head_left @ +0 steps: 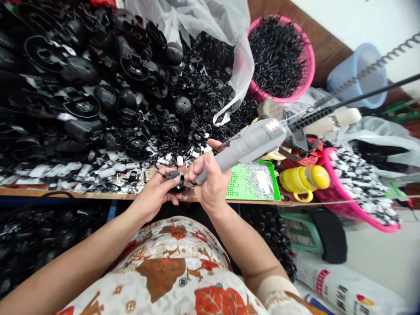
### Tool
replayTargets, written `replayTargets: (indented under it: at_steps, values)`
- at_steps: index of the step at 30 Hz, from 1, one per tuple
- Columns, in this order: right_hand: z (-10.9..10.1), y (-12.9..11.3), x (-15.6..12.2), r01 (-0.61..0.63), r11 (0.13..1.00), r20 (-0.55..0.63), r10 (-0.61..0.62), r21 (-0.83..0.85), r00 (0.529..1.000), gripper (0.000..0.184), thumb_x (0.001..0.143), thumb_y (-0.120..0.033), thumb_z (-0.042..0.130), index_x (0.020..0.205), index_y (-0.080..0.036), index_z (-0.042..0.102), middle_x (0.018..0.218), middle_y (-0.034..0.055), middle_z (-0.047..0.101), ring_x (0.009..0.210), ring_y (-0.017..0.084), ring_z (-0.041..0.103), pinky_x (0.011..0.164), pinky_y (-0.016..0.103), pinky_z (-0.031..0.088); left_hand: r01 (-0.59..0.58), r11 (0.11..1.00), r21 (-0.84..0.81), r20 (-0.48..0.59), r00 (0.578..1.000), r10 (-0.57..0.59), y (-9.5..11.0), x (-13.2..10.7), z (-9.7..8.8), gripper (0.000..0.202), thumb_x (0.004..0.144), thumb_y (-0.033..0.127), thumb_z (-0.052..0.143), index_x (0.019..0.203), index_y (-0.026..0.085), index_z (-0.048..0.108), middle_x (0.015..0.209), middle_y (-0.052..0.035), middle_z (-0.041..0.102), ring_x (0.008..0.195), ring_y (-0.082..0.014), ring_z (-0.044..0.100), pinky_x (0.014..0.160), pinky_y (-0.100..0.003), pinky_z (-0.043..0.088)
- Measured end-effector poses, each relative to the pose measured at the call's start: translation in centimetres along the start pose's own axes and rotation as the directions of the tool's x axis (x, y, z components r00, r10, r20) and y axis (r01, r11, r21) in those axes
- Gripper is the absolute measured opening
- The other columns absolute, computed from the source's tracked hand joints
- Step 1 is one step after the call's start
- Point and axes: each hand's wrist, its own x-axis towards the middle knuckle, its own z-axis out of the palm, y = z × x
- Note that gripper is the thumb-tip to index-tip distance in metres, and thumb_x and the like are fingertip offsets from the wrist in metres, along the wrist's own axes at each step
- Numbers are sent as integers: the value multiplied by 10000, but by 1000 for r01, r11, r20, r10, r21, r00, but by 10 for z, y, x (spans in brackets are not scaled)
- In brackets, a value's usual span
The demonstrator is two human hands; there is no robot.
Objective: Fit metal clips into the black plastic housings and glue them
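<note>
My right hand (pixel 212 183) is wrapped around a grey electric screwdriver (pixel 251 142), which slants down toward the left. Its tip end sits close to a small black plastic part (pixel 177 187); whether it touches cannot be made out. My left hand (pixel 153 192) pinches that part at the bench's front edge, fingers partly covering it. Small white and black pieces (pixel 124 171) lie scattered just beyond my left hand. Right of my right hand is a green tray (pixel 277 188) holding many tiny metal bits that look like screws.
Black plastic shells (pixel 78 72) are heaped across the left and back. A clear plastic bag (pixel 213 19) drapes over them. A pink basket (pixel 310 65) holds thin black pieces. Rightward stand a yellow bottle (pixel 292 180) and a blue bucket (pixel 337 81). A coiled cord (pixel 370 68) runs to the screwdriver.
</note>
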Motion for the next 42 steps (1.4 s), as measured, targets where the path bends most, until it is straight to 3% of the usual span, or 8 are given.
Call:
replayTargets:
  at_steps: [13, 20, 27, 31, 34, 37, 39, 42]
  values:
    - [0, 8, 2, -23, 1000, -25, 23, -1, 999, 434, 887, -442, 700, 1220, -281, 471, 593, -115, 545, 462, 91, 539, 498, 248, 498, -26, 1000, 2, 40, 999, 26, -1, -1, -2, 517, 724, 366, 851, 1076, 195, 513, 893, 3, 674, 556, -123, 663, 444, -220, 515]
    - [0, 4, -1, 13, 1000, -38, -14, -27, 999, 486, 882, -477, 700, 1263, -276, 477, 595, -119, 533, 461, 89, 542, 503, 243, 510, -32, 998, 58, -5, 999, 32, 1, -1, 2, 548, 684, 410, 845, 1056, 192, 507, 887, 15, 654, 550, -115, 650, 431, -212, 500]
    - [2, 19, -12, -35, 993, 28, 38, -111, 999, 390, 830, -495, 774, 1015, -240, 545, 585, -99, 556, 463, 84, 548, 497, 229, 511, -81, 987, 141, 5, 997, 81, -5, 3, 0, 492, 730, 459, 810, 1004, 214, 484, 767, 46, 622, 486, -103, 597, 364, -184, 429]
    - [6, 25, -20, -99, 976, -19, 97, -194, 995, 449, 791, -577, 781, 978, -216, 590, 589, -71, 561, 459, 93, 532, 476, 247, 510, -119, 979, 166, 0, 993, 120, -11, 6, -4, 433, 735, 403, 814, 969, 215, 502, 690, 68, 585, 440, -76, 527, 339, -161, 392]
    - [8, 24, -20, -94, 983, -13, 93, -159, 996, 461, 790, -600, 774, 969, -221, 581, 578, -72, 551, 463, 96, 529, 484, 253, 513, -127, 975, 182, -15, 991, 132, -12, 5, -5, 442, 725, 406, 825, 974, 222, 509, 649, 86, 552, 424, -80, 516, 328, -160, 387]
    - [-2, 12, -15, -71, 996, 42, 73, -55, 996, 452, 815, -584, 756, 1035, -241, 560, 562, -98, 525, 446, 92, 519, 483, 250, 507, -87, 978, 192, -18, 996, 92, -10, 2, -3, 451, 732, 436, 809, 989, 231, 500, 702, 69, 595, 436, -97, 548, 312, -164, 368]
    - [-19, -3, -6, -61, 998, 60, 62, -25, 996, 489, 819, -555, 760, 1143, -254, 550, 567, -111, 524, 426, 90, 505, 460, 246, 493, -56, 979, 195, -36, 997, 64, -7, -2, -2, 445, 736, 420, 792, 1017, 239, 498, 694, 66, 606, 438, -109, 557, 307, -164, 355]
    - [-57, -22, 16, 86, 989, -74, -95, -124, 993, 550, 793, -492, 797, 1218, -269, 529, 569, -123, 530, 422, 89, 503, 449, 237, 475, -59, 980, 189, -42, 997, 68, -4, -5, 7, 436, 770, 405, 747, 1093, 253, 496, 607, 72, 591, 445, -135, 565, 322, -170, 371]
